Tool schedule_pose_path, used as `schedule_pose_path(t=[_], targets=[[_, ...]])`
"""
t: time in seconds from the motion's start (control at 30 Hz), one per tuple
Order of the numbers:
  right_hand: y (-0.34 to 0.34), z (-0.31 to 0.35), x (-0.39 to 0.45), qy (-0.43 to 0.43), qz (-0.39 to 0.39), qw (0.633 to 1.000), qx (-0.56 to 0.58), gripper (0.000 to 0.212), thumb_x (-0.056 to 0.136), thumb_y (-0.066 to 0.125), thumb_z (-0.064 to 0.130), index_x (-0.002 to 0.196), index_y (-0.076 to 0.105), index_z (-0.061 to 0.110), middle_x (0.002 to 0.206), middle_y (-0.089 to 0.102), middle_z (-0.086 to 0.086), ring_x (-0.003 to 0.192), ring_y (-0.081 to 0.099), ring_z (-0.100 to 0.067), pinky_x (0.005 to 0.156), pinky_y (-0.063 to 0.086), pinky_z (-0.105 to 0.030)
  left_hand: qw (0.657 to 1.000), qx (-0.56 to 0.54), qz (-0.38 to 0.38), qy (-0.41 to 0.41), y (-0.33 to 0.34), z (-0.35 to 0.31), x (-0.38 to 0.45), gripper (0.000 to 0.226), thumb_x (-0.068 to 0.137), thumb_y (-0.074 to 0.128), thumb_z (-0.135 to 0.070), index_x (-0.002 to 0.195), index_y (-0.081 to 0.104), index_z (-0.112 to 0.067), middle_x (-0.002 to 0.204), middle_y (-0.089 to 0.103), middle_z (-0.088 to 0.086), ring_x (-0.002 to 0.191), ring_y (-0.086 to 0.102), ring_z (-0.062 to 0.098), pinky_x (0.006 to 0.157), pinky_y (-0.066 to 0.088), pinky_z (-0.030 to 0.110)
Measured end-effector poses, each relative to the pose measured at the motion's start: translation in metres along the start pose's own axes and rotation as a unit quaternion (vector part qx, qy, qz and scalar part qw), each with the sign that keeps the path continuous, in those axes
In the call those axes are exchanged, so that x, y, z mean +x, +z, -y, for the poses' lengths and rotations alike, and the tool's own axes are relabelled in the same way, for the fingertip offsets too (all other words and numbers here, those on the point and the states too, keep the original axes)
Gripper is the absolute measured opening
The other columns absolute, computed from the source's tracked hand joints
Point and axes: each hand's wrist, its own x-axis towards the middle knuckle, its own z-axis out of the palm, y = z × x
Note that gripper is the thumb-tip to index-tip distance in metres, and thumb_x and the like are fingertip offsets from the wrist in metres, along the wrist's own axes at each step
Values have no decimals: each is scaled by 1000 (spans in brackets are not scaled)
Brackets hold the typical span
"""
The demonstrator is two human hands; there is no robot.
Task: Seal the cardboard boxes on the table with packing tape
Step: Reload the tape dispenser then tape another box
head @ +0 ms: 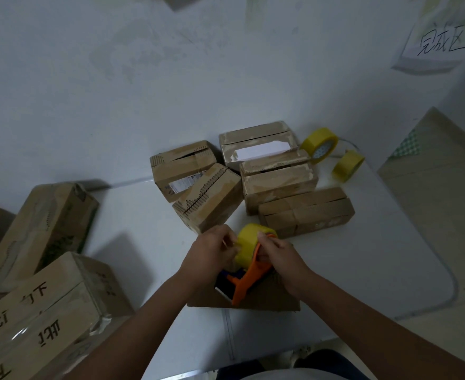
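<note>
An orange tape dispenser carrying a yellow tape roll is held above a small cardboard box at the table's near edge. My right hand grips the dispenser at the roll. My left hand pinches at the left edge of the roll; the fingertips are partly hidden. Several small cardboard boxes stand in a cluster behind, some with open seams.
Two spare yellow tape rolls lie at the back right of the white table. Large cardboard boxes are stacked at the left. A white wall stands behind, with a handwritten paper sign at upper right.
</note>
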Motion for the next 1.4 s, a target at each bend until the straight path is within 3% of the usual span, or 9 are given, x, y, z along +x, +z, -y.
schedule_pose_path(t=[0.2,0.37,0.47,0.6,0.73,0.97,1.2,1.33,1.4], targets=[[2,5,-15,-25,66,997,-34,44,103,33,42,119,66,18,115,67,4,109,60,-9,101,40,-29,995,-88,-36,-24,4,8,3,14,91,69,-16,94,63,-28,100,64,-11,96,61,5,85,50,19],[8,16,-12,-69,71,991,-88,42,103,33,39,126,59,15,112,69,1,102,62,-4,92,45,-19,985,-146,-23,-90,9,9,1,18,99,57,-19,111,65,-29,107,61,-23,99,55,-6,78,40,7],[3,12,-10,-47,69,991,-104,41,105,32,35,124,58,11,109,70,-4,99,64,-6,83,43,-14,975,-152,-36,-158,8,23,5,23,102,52,-23,121,64,-26,118,62,-13,105,54,2,79,39,11],[5,13,-11,-38,60,991,-113,44,103,34,40,121,59,9,104,70,-4,100,66,-11,104,43,-36,960,-183,69,-201,12,27,4,33,102,49,-24,135,55,-28,132,60,-1,119,56,20,102,47,38],[-1,20,-12,-16,41,993,-108,51,101,33,50,128,54,12,104,70,-8,91,69,-15,81,47,-25,951,-229,102,-182,16,22,-4,48,88,60,-34,135,52,-29,131,62,3,119,59,21,103,48,47],[-10,16,-8,45,-22,990,-135,72,84,40,78,123,64,22,123,62,-6,113,58,-24,101,45,-43,981,-172,56,-69,28,-6,-11,45,99,50,-7,137,57,-30,125,58,-3,107,61,19,91,55,37],[-18,18,-12,68,-48,994,-76,39,93,55,48,111,65,15,116,60,-9,107,54,-25,90,44,-36,987,-146,53,-49,19,10,-3,39,100,51,-4,132,61,-25,133,60,-3,114,58,4,89,46,9],[-21,15,-19,68,-67,994,-47,23,92,58,42,90,61,20,109,61,-9,106,55,-28,91,46,-38,996,-88,0,-16,33,13,-2,46,98,56,-8,141,51,-27,137,57,-3,119,57,10,98,46,18],[-23,15,-23,67,-72,995,-32,22,93,57,39,79,59,22,101,60,-8,104,55,-28,89,46,-38,996,-84,-2,16,39,6,-2,39,99,56,-14,136,57,-28,129,61,-11,112,57,2,94,43,9]])
